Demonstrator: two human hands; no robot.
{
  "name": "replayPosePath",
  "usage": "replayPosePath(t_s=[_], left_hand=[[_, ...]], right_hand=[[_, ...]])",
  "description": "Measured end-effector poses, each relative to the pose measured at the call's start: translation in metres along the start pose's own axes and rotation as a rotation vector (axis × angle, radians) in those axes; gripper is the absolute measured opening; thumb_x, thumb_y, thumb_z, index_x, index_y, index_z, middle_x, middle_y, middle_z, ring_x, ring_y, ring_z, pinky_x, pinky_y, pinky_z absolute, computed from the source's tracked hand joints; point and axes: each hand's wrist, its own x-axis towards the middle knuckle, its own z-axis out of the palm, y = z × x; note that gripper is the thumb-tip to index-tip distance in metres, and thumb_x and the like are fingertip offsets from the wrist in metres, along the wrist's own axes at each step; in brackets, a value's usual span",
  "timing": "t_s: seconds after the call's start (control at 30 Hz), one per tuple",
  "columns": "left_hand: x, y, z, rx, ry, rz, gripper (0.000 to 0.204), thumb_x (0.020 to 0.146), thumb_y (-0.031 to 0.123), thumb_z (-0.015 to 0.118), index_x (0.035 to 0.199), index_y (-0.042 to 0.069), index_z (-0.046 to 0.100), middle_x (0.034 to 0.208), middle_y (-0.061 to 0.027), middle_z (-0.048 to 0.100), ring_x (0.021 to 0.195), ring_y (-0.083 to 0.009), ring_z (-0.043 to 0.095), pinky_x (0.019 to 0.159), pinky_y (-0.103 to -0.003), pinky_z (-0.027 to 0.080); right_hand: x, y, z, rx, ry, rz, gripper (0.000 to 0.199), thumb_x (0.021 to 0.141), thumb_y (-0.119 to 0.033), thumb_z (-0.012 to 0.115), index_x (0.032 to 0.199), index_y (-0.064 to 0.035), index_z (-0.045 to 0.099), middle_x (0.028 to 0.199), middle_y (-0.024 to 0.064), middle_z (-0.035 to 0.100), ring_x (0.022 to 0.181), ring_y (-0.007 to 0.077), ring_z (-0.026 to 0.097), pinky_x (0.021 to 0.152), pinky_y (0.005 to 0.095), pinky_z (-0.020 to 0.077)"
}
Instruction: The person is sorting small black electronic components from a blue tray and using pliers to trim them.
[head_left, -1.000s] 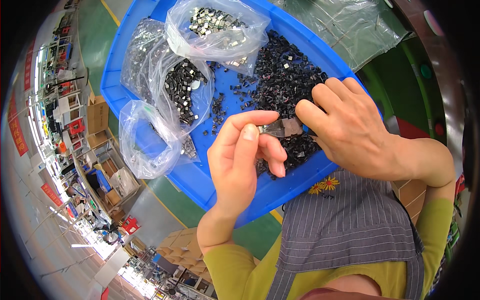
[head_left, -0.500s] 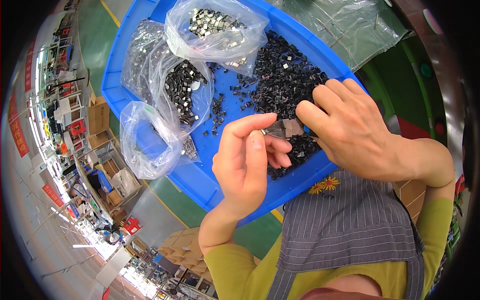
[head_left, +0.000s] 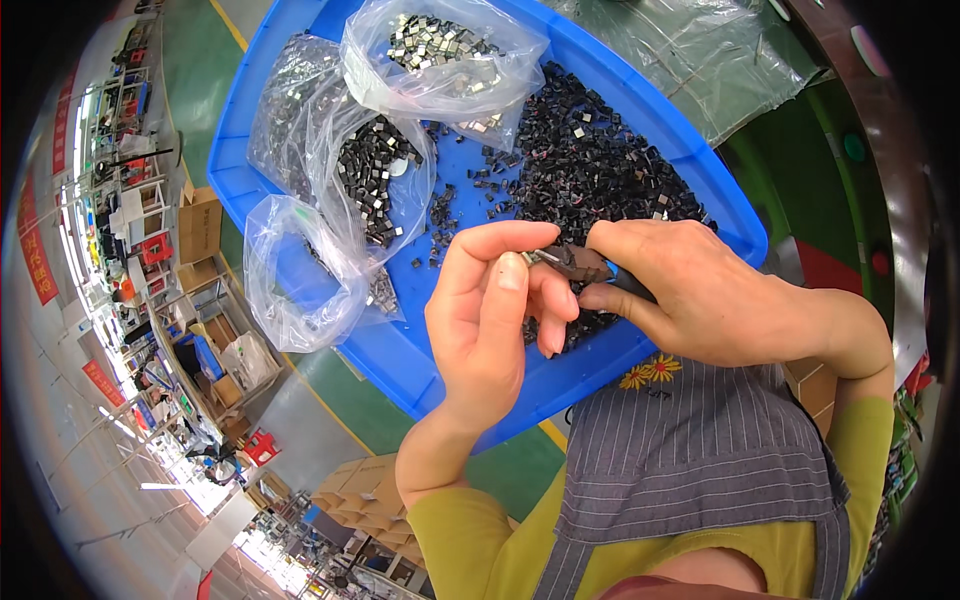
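Note:
My left hand (head_left: 482,325) pinches a small silvery part (head_left: 531,257) between thumb and forefinger, its other fingers curled below. My right hand (head_left: 705,290) is wrapped round a pair of pliers (head_left: 578,263) with dark metal jaws and a black and blue handle. The jaw tips meet the small part at my left fingertips; whether they grip it I cannot tell. Beneath both hands is a blue tray (head_left: 415,375), with a heap of small black parts (head_left: 590,150) on its right side.
In the tray's left half stand clear plastic bags: one (head_left: 440,60) with silvery pieces, one (head_left: 375,180) with black and silvery pieces, and a crumpled one (head_left: 300,275) nearer me. Clear sheeting (head_left: 700,60) lies beyond the tray. Shelves and cartons (head_left: 360,495) stand at the left.
My right hand has turned and moved lower, and the pliers now show side-on with their tips at my left fingertips. The left hand has barely moved. The tray appears shifted slightly right.

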Motion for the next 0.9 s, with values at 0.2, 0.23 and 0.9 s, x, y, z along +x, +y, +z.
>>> replayPosePath(t_s=[0.2,0.23,0.9], left_hand=[[0.000,-0.001,0.002,0.175,-0.019,0.048,0.026,0.102,0.015,0.039,0.120,-0.001,0.048,0.079,-0.0087,0.064,0.058,-0.0072,0.053,0.052,-0.019,0.041],[-0.001,-0.002,0.002,0.190,-0.011,0.060,0.026,0.102,0.014,0.039,0.120,-0.001,0.048,0.080,-0.0089,0.064,0.058,-0.0070,0.053,0.052,-0.019,0.042],[-0.002,-0.013,0.009,0.613,0.074,0.343,0.023,0.097,0.004,0.043,0.118,-0.004,0.052,0.082,-0.0118,0.066,0.059,-0.0086,0.059,0.054,-0.021,0.048]], right_hand=[[-0.003,-0.002,-0.003,-0.357,0.150,-0.055,0.024,0.080,-0.016,0.069,0.088,-0.0039,0.050,0.076,0.0116,0.054,0.075,0.0321,0.057,0.064,0.0426,0.0440],[-0.003,-0.002,-0.004,-0.357,0.150,-0.056,0.024,0.080,-0.016,0.069,0.088,-0.0039,0.050,0.076,0.0116,0.054,0.075,0.0321,0.057,0.064,0.0426,0.0440],[-0.006,-0.007,-0.007,-0.770,0.282,-0.107,0.019,0.069,-0.005,0.059,0.086,-0.0055,0.052,0.078,0.0074,0.044,0.075,0.0254,0.048,0.068,0.0366,0.0388]])
